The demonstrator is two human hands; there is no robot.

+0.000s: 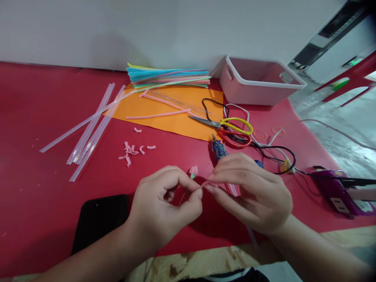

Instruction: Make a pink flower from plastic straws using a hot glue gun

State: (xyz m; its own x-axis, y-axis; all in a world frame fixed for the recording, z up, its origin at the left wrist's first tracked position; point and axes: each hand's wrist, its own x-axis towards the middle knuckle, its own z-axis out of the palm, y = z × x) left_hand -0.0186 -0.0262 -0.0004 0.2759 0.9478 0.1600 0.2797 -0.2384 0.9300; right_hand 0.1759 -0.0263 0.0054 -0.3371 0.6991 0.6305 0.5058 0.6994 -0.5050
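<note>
My left hand (167, 207) and my right hand (252, 192) meet low in the middle of the view. Between their fingertips is a short bent piece of pink pipe cleaner (206, 183), pinched at its left end by my left thumb and forefinger and at its right by my right fingers. Just beyond my left fingertips shows a small pink flower (194, 170) with a green base; a thin wire runs down from it behind my left hand. A dark blue glue gun (219, 149) lies partly hidden behind my right hand.
Pink snippets (129, 150) and translucent glue sticks (96, 121) lie left. Behind are an orange sheet (173, 100), a pipe cleaner bundle (169, 76), scissors (216, 123) and a pink bin (252, 92). A black phone (100, 221) sits front left, a purple power strip (337, 192) right among cables.
</note>
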